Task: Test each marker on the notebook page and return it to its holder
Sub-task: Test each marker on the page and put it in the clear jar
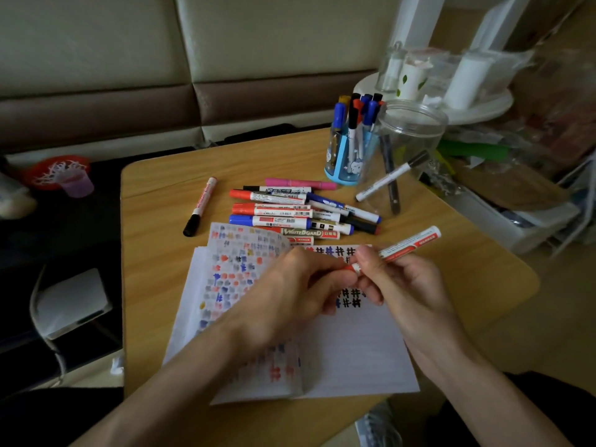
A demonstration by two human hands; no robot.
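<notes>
Two hands on one red marker (409,247): your right hand (398,285) grips barrel, your left hand (290,282) pinches red cap end, tail pointing up-right above notebook (354,350). Open table (467,272) right of page. Marker pile (290,211) just beyond top edge; one label reads "WHITEBOARD". Blue holder (343,166) behind pile.

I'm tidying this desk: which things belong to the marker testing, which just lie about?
Job: red-and-white marker, open white notebook, loose marker pile, blue pen holder, clear plastic jar.
Lying about: white round tray, orange basket.
</notes>
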